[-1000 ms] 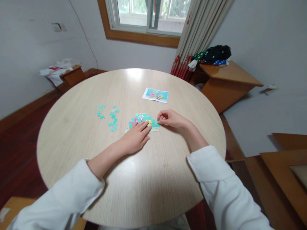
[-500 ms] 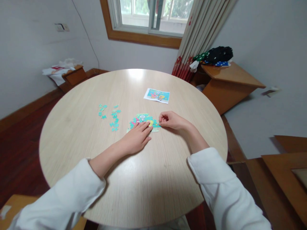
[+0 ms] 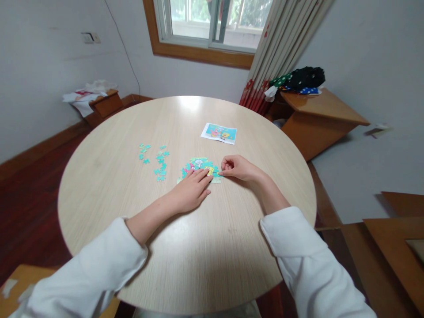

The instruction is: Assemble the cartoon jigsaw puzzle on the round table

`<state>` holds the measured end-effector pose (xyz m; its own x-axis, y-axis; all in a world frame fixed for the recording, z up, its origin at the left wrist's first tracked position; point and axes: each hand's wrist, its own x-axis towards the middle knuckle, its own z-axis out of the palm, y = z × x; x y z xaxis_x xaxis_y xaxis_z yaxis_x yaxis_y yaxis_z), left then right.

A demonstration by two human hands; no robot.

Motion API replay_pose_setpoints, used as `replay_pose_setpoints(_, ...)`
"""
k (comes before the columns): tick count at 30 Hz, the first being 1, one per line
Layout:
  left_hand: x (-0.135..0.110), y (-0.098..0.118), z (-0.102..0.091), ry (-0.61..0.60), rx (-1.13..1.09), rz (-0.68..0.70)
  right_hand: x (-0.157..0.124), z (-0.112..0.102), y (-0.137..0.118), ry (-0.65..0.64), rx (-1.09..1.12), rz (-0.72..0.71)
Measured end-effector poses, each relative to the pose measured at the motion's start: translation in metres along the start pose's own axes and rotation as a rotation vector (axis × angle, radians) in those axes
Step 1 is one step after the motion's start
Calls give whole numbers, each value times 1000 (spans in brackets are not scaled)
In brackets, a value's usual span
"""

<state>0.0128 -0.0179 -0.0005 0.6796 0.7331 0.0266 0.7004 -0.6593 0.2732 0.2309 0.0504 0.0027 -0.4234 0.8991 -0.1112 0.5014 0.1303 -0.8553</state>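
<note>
A partly joined jigsaw puzzle (image 3: pixel 199 162) with pink and yellow cartoon figures on teal lies near the middle of the round table. Across its lower part rests my left hand (image 3: pixel 192 190), palm down and open, its fingers covering some of the picture. At the puzzle's right edge my right hand (image 3: pixel 238 168) is closed, other fingers curled in, thumb and fingertip at a small teal puzzle piece (image 3: pixel 220 173). Whether that piece is locked into the puzzle cannot be made out. Loose teal puzzle pieces (image 3: pixel 161 167) lie scattered to the left.
A printed picture sheet (image 3: pixel 219 134) of the same figures lies beyond the puzzle on the round table (image 3: pixel 109 198). A wooden cabinet (image 3: pixel 318 119) with dark cloth on it stands at the back right. Papers lie on a low wooden stand (image 3: pixel 106 104) at the back left.
The whole view has shifted slightly. Both hands keep practically the same position on the puzzle, the left flat and the right at its right edge.
</note>
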Motion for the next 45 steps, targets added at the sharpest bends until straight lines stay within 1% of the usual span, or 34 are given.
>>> replay_pose_setpoints(4,0,-1,1,15,-12,8,-1,0,-2,2,-6,3)
replay_pose_setpoints(9,-1,-1,1,39,-33,12,-5,1,-6,41,140,11)
replay_pose_setpoints(13,0,-1,-1,87,-73,3,-7,2,-8,86,200,47)
replay_pose_setpoints(17,1,-2,-3,140,-123,-33,-7,2,-9,104,222,66)
replay_pose_setpoints(20,2,-4,-3,168,-157,-33,-6,2,-10,112,216,67)
replay_pose_setpoints(23,2,-7,-3,220,-189,-41,-5,1,-9,102,200,75)
replay_pose_setpoints(26,4,-13,-3,328,-201,-98,-5,2,-8,111,200,79)
replay_pose_setpoints(28,5,-22,-5,409,-187,-156,-6,2,-8,116,205,76)
replay_pose_setpoints(30,7,-34,-9,461,-158,-212,-6,3,-8,119,205,73)
replay_pose_setpoints(32,6,-50,-15,507,-124,-285,-7,3,-9,123,207,73)
replay_pose_setpoints(35,2,-81,-26,560,-65,-441,-8,3,-10,128,220,74)
replay_pose_setpoints(38,-7,-110,-33,581,-15,-623,-9,4,-11,127,226,76)
replay_pose_setpoints(40,-11,-124,-36,576,7,-711,-9,4,-12,129,231,77)
replay_pose_setpoints(42,-13,-132,-36,545,11,-752,-10,4,-14,131,234,74)
replay_pose_setpoints(45,-12,-133,-35,506,-4,-769,-10,4,-15,128,231,71)
